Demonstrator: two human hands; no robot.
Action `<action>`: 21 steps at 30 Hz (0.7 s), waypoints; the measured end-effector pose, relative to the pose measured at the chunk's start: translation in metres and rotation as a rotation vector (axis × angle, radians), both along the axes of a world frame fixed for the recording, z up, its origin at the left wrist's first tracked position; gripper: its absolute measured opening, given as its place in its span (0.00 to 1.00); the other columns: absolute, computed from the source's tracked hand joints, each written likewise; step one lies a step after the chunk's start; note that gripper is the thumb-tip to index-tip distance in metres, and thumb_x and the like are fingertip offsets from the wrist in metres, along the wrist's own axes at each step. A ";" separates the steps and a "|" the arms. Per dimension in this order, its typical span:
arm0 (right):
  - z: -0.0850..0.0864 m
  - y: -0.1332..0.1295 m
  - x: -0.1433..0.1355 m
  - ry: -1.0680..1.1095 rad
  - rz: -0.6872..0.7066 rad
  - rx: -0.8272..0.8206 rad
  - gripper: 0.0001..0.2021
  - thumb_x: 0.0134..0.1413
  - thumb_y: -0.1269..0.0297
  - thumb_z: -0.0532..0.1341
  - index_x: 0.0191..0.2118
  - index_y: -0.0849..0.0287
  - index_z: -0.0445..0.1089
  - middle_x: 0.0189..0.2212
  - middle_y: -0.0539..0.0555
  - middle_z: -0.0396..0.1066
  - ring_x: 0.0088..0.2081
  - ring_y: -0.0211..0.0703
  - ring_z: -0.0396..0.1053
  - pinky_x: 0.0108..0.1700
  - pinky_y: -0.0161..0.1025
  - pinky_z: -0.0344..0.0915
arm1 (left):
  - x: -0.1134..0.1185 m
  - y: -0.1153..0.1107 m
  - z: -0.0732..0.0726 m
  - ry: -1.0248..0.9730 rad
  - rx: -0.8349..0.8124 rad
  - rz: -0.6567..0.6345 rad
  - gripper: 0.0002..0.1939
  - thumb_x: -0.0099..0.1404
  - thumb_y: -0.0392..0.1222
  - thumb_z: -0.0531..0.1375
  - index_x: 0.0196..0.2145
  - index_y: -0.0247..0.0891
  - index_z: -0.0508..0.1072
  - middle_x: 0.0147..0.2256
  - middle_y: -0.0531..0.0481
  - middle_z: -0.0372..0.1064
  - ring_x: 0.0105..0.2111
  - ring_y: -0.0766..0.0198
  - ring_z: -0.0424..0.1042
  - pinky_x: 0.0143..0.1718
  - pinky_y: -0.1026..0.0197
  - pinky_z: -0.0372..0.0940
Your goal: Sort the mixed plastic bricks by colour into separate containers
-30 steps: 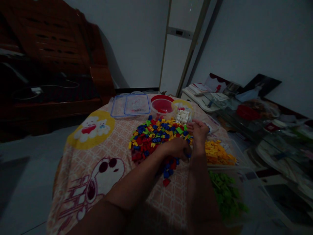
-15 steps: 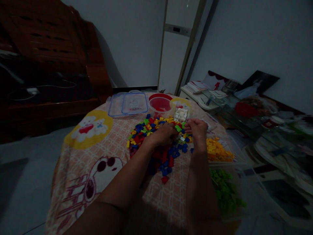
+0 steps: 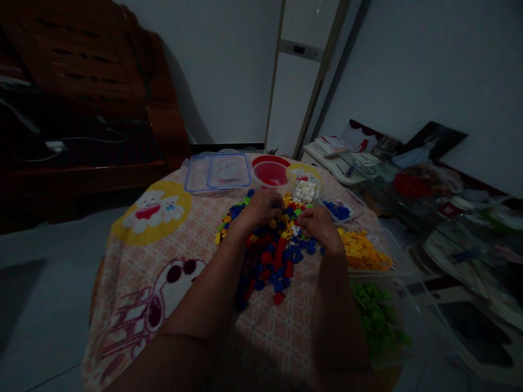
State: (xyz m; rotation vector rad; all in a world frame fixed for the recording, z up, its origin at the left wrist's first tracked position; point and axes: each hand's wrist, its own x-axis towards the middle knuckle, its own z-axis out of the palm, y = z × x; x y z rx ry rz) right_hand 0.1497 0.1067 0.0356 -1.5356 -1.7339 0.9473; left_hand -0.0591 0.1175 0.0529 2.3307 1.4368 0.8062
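Note:
A mixed pile of toy building bricks (image 3: 265, 258), in red, blue, yellow and green, lies on the cloth in front of me. Over the far part of the pile is my left hand (image 3: 263, 209), its fingers curled down; what they grip, if anything, is hidden. My right hand (image 3: 321, 226) is at the pile's right side with thumb and fingers pressed together. Anything between those fingertips is too small and dark to make out. White bricks (image 3: 305, 191) fill a small clear container behind the pile, and blue bricks (image 3: 337, 210) lie in another beyond my right hand.
To the right stand clear boxes with yellow bricks (image 3: 363, 249) and green bricks (image 3: 376, 316). A red-toned tub (image 3: 272, 173) and a blue-rimmed clear lid (image 3: 218, 172) are at the table's far edge. A cluttered glass table (image 3: 379, 190) is at right, a wooden bench (image 3: 90, 98) at left.
My left hand has moved away from me and slightly left across the pile. My right hand has come down and left to the pile, uncovering the container of blue bricks.

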 end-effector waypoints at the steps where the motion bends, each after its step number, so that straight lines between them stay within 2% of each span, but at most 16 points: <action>1: -0.003 0.001 -0.001 -0.042 -0.002 -0.006 0.06 0.44 0.71 0.61 0.22 0.59 0.74 0.14 0.46 0.67 0.16 0.36 0.65 0.20 0.30 0.59 | 0.001 -0.001 0.001 -0.018 -0.005 -0.001 0.09 0.56 0.30 0.63 0.34 0.36 0.81 0.35 0.48 0.77 0.38 0.61 0.74 0.44 0.60 0.66; 6: -0.013 0.003 -0.007 -0.265 -0.019 0.034 0.06 0.38 0.77 0.66 0.23 0.58 0.75 0.15 0.47 0.68 0.21 0.37 0.68 0.25 0.31 0.61 | 0.002 -0.002 0.004 -0.043 -0.024 0.002 0.09 0.57 0.30 0.64 0.35 0.36 0.81 0.34 0.47 0.77 0.34 0.62 0.73 0.41 0.60 0.66; 10: -0.013 0.003 -0.009 -0.489 0.022 0.061 0.09 0.41 0.75 0.70 0.32 0.58 0.77 0.29 0.52 0.76 0.33 0.43 0.75 0.35 0.35 0.65 | 0.002 -0.002 0.005 -0.045 -0.004 0.025 0.08 0.57 0.31 0.65 0.35 0.35 0.81 0.33 0.47 0.76 0.34 0.61 0.73 0.42 0.59 0.66; 13: -0.009 0.000 -0.009 -0.663 0.073 0.035 0.12 0.43 0.73 0.72 0.37 0.58 0.76 0.38 0.56 0.78 0.41 0.47 0.75 0.40 0.37 0.65 | 0.002 -0.001 0.003 -0.049 -0.006 0.028 0.08 0.58 0.32 0.65 0.36 0.35 0.81 0.34 0.47 0.76 0.35 0.61 0.73 0.42 0.59 0.66; 17: -0.004 -0.003 -0.008 -0.768 0.099 0.022 0.13 0.47 0.71 0.71 0.40 0.57 0.74 0.42 0.57 0.78 0.46 0.49 0.75 0.42 0.37 0.64 | 0.001 0.000 0.000 -0.046 0.000 0.031 0.08 0.59 0.34 0.64 0.37 0.35 0.81 0.35 0.47 0.76 0.34 0.62 0.73 0.42 0.60 0.66; 21: -0.002 -0.005 -0.010 -0.835 0.132 -0.004 0.17 0.46 0.67 0.72 0.44 0.56 0.72 0.45 0.58 0.78 0.48 0.51 0.74 0.41 0.37 0.63 | 0.001 0.002 -0.001 -0.047 0.005 0.036 0.07 0.59 0.34 0.64 0.36 0.35 0.81 0.34 0.47 0.77 0.34 0.62 0.73 0.42 0.60 0.67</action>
